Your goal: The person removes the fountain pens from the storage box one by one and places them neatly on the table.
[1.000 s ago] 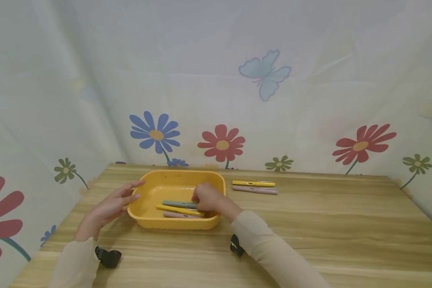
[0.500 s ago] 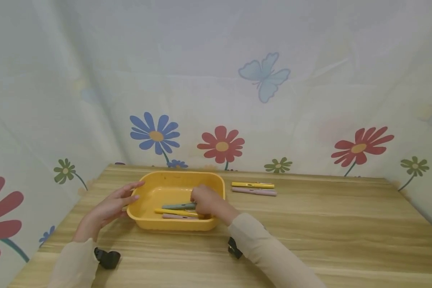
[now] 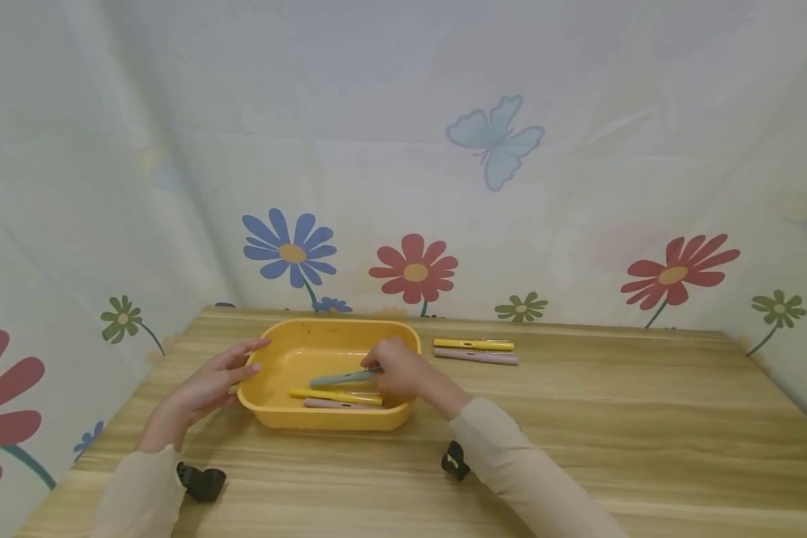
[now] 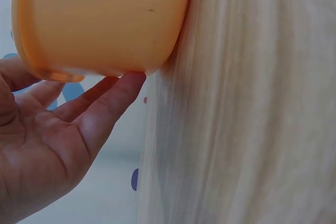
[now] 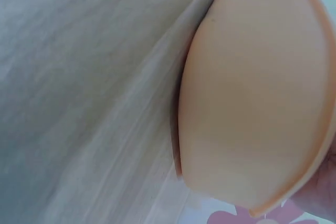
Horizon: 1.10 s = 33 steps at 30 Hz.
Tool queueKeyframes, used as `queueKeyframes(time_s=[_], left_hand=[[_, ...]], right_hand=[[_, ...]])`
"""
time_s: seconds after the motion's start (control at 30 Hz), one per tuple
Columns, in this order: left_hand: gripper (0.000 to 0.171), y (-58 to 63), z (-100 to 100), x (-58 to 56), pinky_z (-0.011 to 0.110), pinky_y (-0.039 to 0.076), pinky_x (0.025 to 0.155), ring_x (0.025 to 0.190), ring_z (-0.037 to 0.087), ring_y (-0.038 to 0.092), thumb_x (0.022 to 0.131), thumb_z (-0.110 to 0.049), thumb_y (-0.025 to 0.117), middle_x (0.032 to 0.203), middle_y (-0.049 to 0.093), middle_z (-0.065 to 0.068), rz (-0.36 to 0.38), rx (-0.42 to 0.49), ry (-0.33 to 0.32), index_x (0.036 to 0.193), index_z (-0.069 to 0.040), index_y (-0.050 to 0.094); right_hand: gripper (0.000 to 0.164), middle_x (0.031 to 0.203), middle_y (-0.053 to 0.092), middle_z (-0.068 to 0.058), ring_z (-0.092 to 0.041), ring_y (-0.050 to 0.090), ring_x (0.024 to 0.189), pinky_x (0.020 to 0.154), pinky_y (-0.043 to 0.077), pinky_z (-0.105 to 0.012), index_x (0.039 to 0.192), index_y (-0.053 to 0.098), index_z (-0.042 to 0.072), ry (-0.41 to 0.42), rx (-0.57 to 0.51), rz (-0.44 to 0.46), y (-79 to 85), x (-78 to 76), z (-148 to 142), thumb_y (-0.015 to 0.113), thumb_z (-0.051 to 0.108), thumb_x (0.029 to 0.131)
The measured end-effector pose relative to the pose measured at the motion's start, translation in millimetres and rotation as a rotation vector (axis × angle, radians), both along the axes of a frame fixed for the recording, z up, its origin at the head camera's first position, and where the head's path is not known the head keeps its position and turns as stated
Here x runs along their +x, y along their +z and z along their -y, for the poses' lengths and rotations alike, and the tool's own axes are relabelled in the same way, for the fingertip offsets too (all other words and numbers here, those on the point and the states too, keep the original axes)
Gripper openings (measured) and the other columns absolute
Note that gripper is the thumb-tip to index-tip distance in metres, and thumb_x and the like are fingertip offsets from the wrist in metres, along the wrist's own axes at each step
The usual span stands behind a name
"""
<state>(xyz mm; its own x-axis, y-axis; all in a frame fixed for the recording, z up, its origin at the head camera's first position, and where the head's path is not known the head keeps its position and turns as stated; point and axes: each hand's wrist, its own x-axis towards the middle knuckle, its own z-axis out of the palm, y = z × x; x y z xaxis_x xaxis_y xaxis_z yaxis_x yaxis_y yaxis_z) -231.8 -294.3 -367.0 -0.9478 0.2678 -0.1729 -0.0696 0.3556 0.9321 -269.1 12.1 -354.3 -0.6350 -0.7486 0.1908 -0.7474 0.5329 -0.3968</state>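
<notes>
In the head view my right hand [image 3: 398,368] pinches the end of a blue-green pen [image 3: 339,379] inside a yellow plastic bin [image 3: 309,418]. The pen lies at a slant, its free end toward the left. Beneath it in the bin are a yellow pen [image 3: 329,395] and a pink pen [image 3: 339,405]. My left hand [image 3: 208,381] holds the bin's left side, thumb and forefinger over the rim. The left wrist view shows other fingers [image 4: 113,100] of that hand against the outer wall. The right wrist view catches mostly the bin's outside [image 5: 252,93]; the pinching fingertips are hidden there.
Right of the bin, another yellow pen [image 3: 474,344] and another pink pen [image 3: 477,357] lie side by side on the wooden table [image 3: 612,433]. A flowered cloth [image 3: 578,187] hangs behind and at the sides. Black wrist cameras [image 3: 203,483] sit by both sleeves.
My right hand has drawn slightly up and to the right, and the blue-green pen has tilted, its right end raised. My left hand and the bin stay put.
</notes>
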Motion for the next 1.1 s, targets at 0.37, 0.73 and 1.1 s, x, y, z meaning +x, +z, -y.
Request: queueKeyframes(time_s=[0.37, 0.73, 1.1], left_hand=[[0.060, 0.2, 0.8, -0.2, 0.051, 0.044, 0.088, 0.131, 0.047, 0.017, 0.095, -0.022, 0.048, 0.150, 0.000, 0.023, 0.014, -0.022, 0.025, 0.146, -0.010, 0.018], [0.058, 0.6, -1.7, 1.6, 0.049, 0.045, 0.088, 0.130, 0.046, 0.020, 0.095, -0.021, 0.047, 0.150, 0.002, 0.022, 0.015, -0.010, 0.024, 0.145, -0.010, 0.019], [0.060, -0.5, 0.5, -0.7, 0.046, 0.047, 0.086, 0.129, 0.046, 0.023, 0.094, -0.023, 0.049, 0.150, 0.003, 0.022, 0.020, -0.003, 0.029, 0.145, -0.010, 0.020]], right_hand=[[0.023, 0.093, 0.069, -0.013, -0.020, 0.066, 0.085, 0.070, 0.053, -0.024, 0.099, 0.068, -0.006, -0.002, -0.085, 0.021, 11.2, 2.9, -17.6, 0.064, -0.007, 0.077], [0.023, 0.095, 0.069, -0.014, -0.021, 0.065, 0.088, 0.072, 0.052, -0.024, 0.101, 0.067, -0.006, -0.026, -0.159, 0.074, 20.5, 9.4, -41.5, 0.065, -0.005, 0.078], [0.022, 0.094, 0.069, -0.013, -0.018, 0.065, 0.083, 0.069, 0.052, -0.021, 0.100, 0.068, -0.006, -0.085, -0.233, 0.127, 25.5, 6.4, -73.7, 0.067, -0.002, 0.078]])
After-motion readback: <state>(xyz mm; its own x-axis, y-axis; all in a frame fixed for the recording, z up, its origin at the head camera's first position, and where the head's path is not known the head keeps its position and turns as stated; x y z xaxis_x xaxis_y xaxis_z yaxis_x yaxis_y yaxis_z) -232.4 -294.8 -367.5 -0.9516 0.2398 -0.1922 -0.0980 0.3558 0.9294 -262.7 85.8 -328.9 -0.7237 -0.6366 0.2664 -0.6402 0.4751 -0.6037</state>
